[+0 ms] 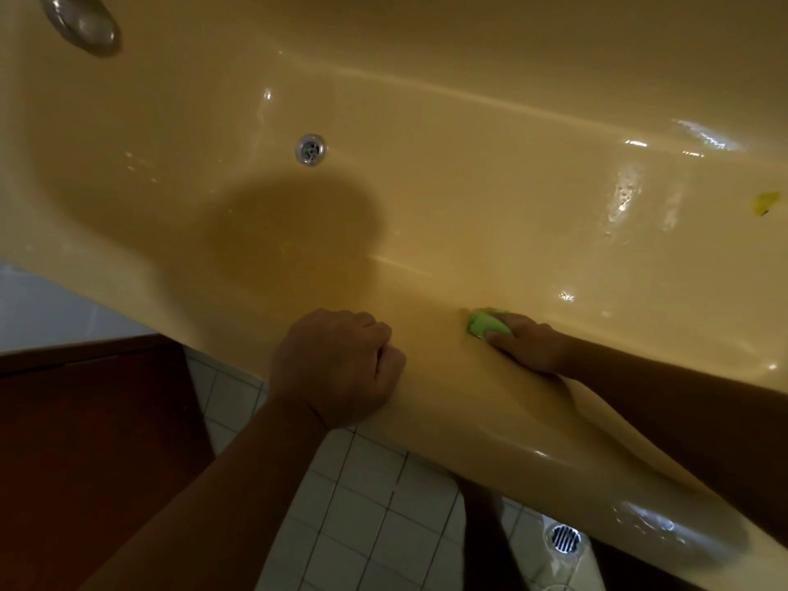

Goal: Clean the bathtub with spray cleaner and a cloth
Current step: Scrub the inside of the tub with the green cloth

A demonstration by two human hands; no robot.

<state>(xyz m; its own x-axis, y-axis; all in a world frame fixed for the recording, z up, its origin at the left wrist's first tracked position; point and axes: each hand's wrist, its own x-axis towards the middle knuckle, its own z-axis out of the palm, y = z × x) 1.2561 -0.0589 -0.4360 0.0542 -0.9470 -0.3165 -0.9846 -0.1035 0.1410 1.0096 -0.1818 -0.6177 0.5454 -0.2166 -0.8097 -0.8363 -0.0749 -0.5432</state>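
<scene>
Inside bathtub, long axis left-right: right hand grips cloth.

drain in tub | cloth on near wall — right of drain

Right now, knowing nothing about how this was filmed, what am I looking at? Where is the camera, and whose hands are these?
There is no machine here. A person wears a wide-angle camera on the head, so the single picture looks down at their own hands. Below is a yellow bathtub with a metal drain in its bottom. The left hand is a closed fist resting on the tub's near rim and holds nothing. The right hand reaches inside and presses a bunched green cloth against the near inner wall. Beneath is a tiled floor with a floor grate. No spray bottle is in view.
</scene>
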